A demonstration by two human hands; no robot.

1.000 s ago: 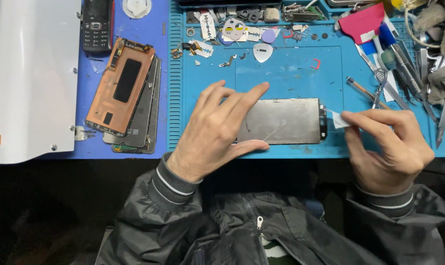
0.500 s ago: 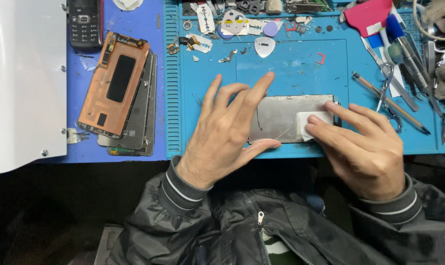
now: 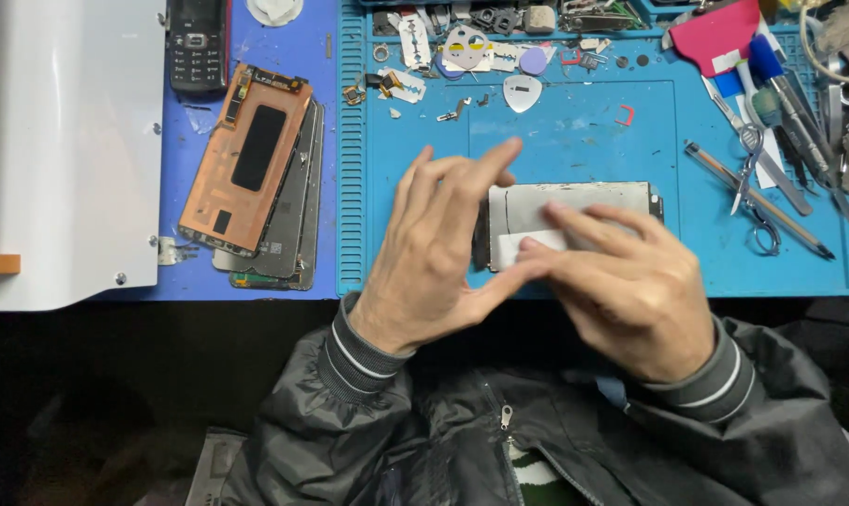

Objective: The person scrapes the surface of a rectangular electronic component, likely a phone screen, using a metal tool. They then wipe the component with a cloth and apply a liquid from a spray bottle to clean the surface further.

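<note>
Your left hand (image 3: 434, 253) rests with fingers spread loose against the left end of the grey phone panel (image 3: 574, 208), which lies on the blue work mat (image 3: 574, 122). Your right hand (image 3: 630, 290) presses a white wipe (image 3: 527, 245) flat onto the panel's near left corner, fingers extended rather than curled. Scissors (image 3: 750, 178) lie well to the panel's right.

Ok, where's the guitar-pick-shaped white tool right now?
In the head view the white pick lies near the top of the blue mat, just above the two hands, between the loose razor blade on its left and the small red clip on its right.
</note>
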